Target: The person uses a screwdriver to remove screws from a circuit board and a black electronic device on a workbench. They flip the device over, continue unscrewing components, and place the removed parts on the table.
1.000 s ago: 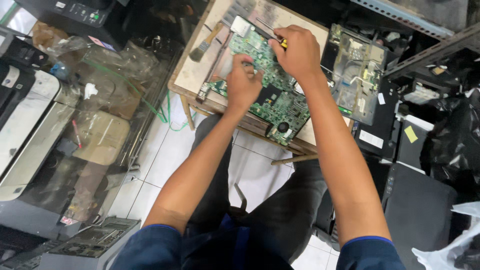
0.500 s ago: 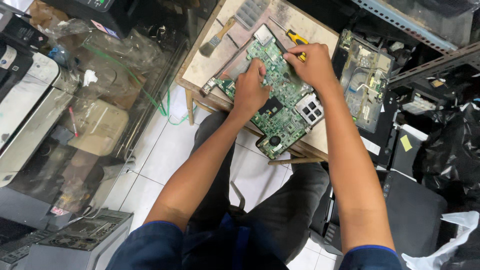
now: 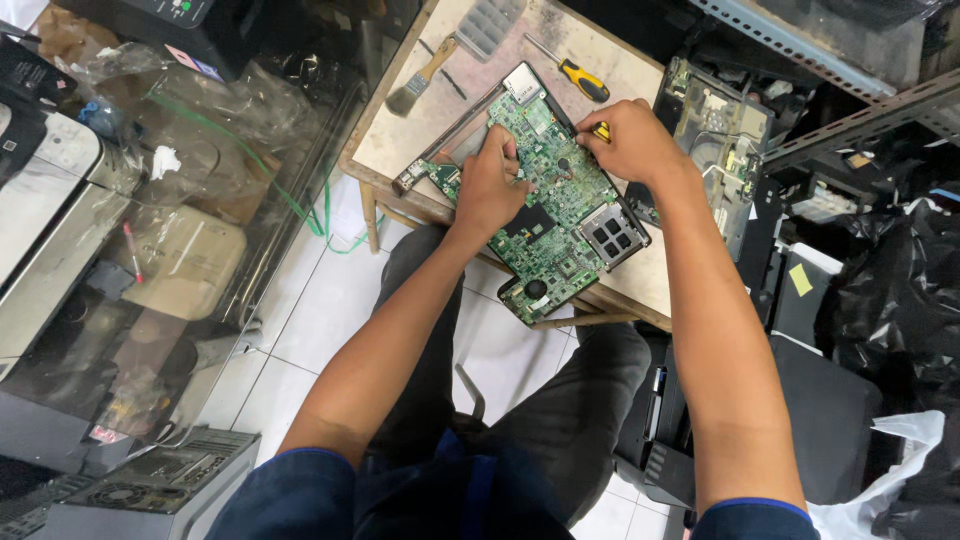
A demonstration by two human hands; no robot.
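Board (image 3: 548,215), green, lies flat on the small table (image 3: 420,130), near edge overhanging. My left hand (image 3: 490,190) presses it, fingers spread, gripping nothing. My right hand (image 3: 628,140) is closed on a yellow-handled tool (image 3: 601,131) at the board's far edge. Spare screwdriver (image 3: 572,72) lies beyond the board. Board not yet lifted off.

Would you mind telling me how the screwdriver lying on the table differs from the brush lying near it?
The screwdriver has a yellow and black handle with a thin metal shaft; the brush has a pale wooden handle ending in dark bristles. The screwdriver lies near the right hand, the brush at the table's left edge. Both lie flat, untouched.
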